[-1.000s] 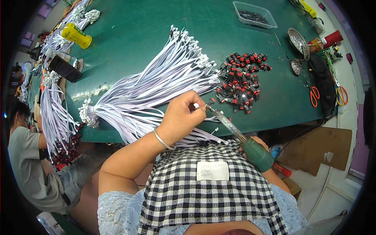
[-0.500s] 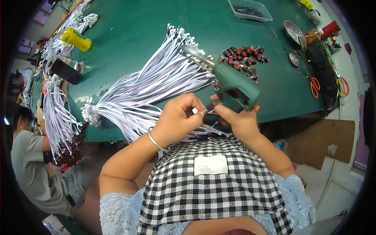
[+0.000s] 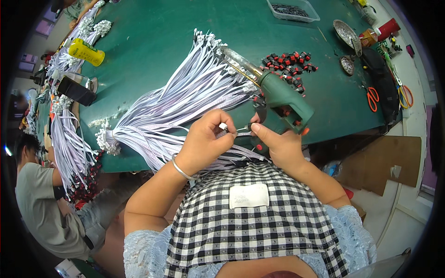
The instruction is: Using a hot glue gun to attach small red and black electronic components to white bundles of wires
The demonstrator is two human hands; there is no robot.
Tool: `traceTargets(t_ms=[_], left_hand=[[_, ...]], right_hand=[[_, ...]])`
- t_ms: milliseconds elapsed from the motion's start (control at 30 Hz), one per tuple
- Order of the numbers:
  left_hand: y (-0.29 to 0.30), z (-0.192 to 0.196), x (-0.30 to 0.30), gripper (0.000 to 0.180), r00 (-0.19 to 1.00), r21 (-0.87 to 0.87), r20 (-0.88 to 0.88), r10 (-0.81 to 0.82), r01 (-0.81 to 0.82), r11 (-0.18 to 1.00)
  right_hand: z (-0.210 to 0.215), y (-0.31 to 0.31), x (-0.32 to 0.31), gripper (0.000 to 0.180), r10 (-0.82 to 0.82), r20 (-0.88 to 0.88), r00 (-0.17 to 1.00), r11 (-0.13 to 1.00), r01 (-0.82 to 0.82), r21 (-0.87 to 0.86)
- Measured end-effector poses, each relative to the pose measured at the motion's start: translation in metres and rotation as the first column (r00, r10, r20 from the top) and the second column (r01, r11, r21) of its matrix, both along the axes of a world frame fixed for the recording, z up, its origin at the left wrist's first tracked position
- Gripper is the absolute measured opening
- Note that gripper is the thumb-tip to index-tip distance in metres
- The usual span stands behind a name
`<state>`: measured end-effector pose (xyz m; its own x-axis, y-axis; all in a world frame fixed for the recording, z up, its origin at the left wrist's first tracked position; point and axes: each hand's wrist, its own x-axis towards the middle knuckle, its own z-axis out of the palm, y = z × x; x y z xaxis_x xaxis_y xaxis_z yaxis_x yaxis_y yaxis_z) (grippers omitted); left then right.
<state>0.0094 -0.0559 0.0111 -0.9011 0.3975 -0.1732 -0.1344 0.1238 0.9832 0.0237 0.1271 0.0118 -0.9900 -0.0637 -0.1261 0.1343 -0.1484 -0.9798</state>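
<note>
My left hand (image 3: pixel 208 136) pinches a thin white cable (image 3: pixel 243 134) between thumb and forefinger, and a small white plug (image 3: pixel 223 126) shows above the fingertips. The cable runs across to my right hand (image 3: pixel 283 147), where the thumb meets a small black part (image 3: pixel 250 126). My right hand is also closed around a green soldering gun (image 3: pixel 286 98), with fingers partly visible through its handle opening. The gun's metal barrel and thin brass tube point to the far left, over a fanned bundle of white flat cables (image 3: pixel 181 99). The gun's lower grip is mostly hidden.
Black and red connectors (image 3: pixel 289 65) lie in a heap beyond the gun. At the back stands a clear bin (image 3: pixel 293 10) of dark parts. Orange-handled scissors (image 3: pixel 372 101) lie right; a yellow bottle (image 3: pixel 86 52) and phone (image 3: pixel 77 90) are left. Another person (image 3: pixel 51 204) sits at left.
My hands have drawn slightly apart, showing more cable between them. The gun has swung a little to the right and nearer, and is sharper than before.
</note>
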Motion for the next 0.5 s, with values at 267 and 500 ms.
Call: traceTargets(t_ms=[267,500], left_hand=[[0.01,-0.001,0.002,0.022,0.996,0.128,0.021,0.082,-0.084,0.988],[0.015,0.003,0.005,0.025,0.981,0.062,-0.101,0.165,-0.159,0.985]], right_hand=[[-0.001,-0.001,0.003,0.014,0.025,0.017,1.0,1.0,-0.025,0.008],[0.0,-0.001,0.003,0.015,0.036,0.036,0.999,0.999,-0.037,0.012]])
